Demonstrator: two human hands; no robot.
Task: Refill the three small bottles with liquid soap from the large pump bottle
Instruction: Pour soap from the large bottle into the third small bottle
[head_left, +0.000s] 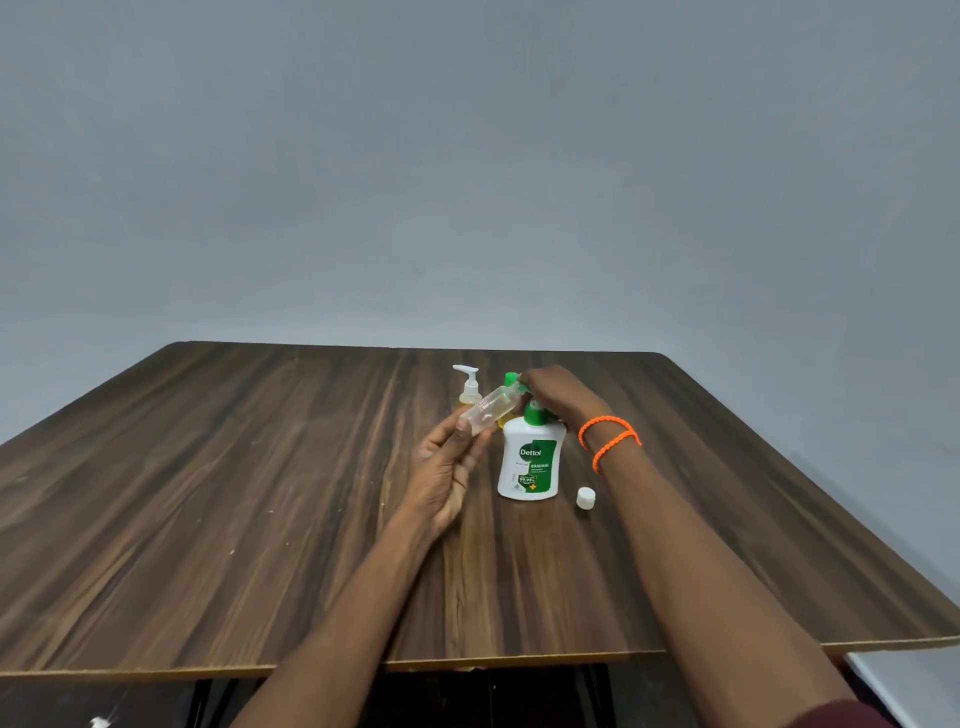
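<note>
The large white pump bottle with a green label and green pump stands at the middle of the wooden table. My right hand rests on its pump head. My left hand holds a small clear bottle tilted, its open mouth up against the pump spout. A small bottle with a white pump stands behind it. Another small bottle with a green cap is mostly hidden behind the clear one. A loose white cap lies to the right of the large bottle.
A plain grey wall rises behind the table. The table's front edge runs just below my forearms. Two orange bands circle my right wrist.
</note>
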